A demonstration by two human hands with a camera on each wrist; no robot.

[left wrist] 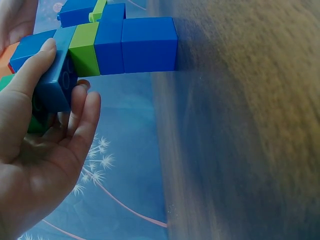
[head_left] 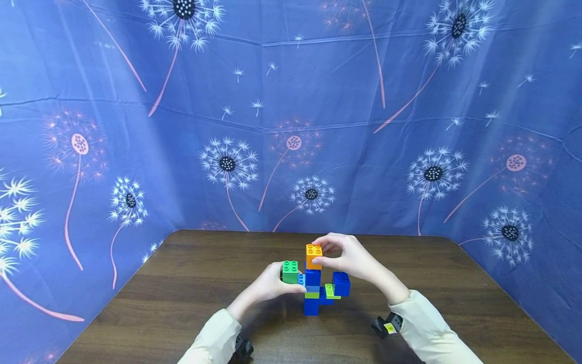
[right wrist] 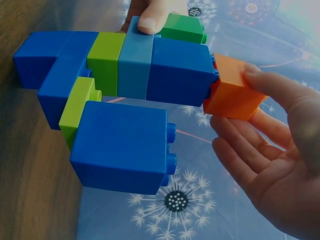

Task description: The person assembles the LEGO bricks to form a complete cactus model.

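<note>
A toy-brick structure stands upright on the table, with a blue brick (head_left: 311, 307) at its foot. My right hand (head_left: 350, 258) pinches an orange brick (head_left: 313, 258) between thumb and fingers at the top of the column. In the right wrist view, the studs of the upper blue brick (right wrist: 180, 72) show in a narrow, uneven gap under the orange one. My left hand (head_left: 270, 284) grips the light blue brick (left wrist: 55, 82), its thumb pressed on the side. A green brick (head_left: 290, 273) sits on that brick's left end. On the right, a lime brick (right wrist: 77, 105) carries another blue brick (right wrist: 120, 145).
The brown wooden table (head_left: 182, 293) spreads around the structure. Behind and beside it hangs a blue dandelion-print cloth (head_left: 291, 101). Black wrist devices (head_left: 387, 324) sit by both cream sleeves (head_left: 432, 328).
</note>
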